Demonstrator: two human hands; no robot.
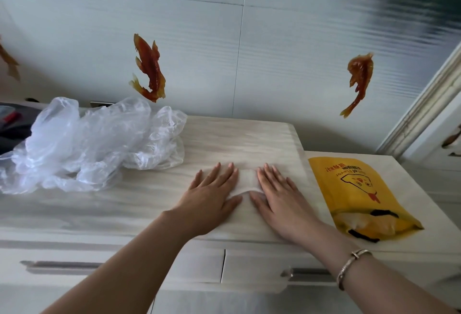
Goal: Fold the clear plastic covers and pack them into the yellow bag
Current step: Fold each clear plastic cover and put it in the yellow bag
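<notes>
Both hands lie flat on a clear plastic cover (247, 184) spread on the pale wood-grain cabinet top (239, 136). The left hand (212, 194) has its fingers straight and slightly fanned, palm down, pressing the cover; the right hand (279, 199) lies the same way just beside it, the two thumbs nearly meeting over a narrow strip of cover. Neither hand curls round anything. A metal bracelet (350, 267) sits on the right wrist.

The cover under the hands is flattened and hard to make out against the wood (its edges show only as faint lines, so I cannot tell how many layers it has). To the left, well apart from the hands, a heap of crumpled plastic covers (84, 144) rests on the same top, puffed up and loose.

The yellow bag (356, 194) lies flat to the right of the right hand, on a lower surface next to the cabinet top, its open mouth toward the person with something pale showing inside and black handles at the opening.

Two orange fish decorations (149, 69) (359, 81) are on the wall behind. Below the top, drawer fronts with metal handles (59, 265) face the person.
</notes>
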